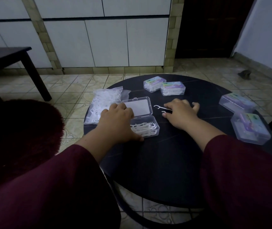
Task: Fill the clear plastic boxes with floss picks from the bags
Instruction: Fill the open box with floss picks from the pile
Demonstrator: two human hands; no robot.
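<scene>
Near the table's (173, 162) centre, your right hand (181, 111) lies spread over two loose floss picks (159, 107), grasping neither; pinch both together, while your left hand (117, 119) steadies the open box (146, 128) beside the bag (103, 103) at the left edge.

Head-worn camera looks forward and down, close over the round table (173, 162).

The room is dim. A round black table (173, 162) stands on a floor of pale tiles (75, 83). White cupboard doors (108, 43) fill the back wall. A dark bench (8, 55) stands at the left.
</scene>
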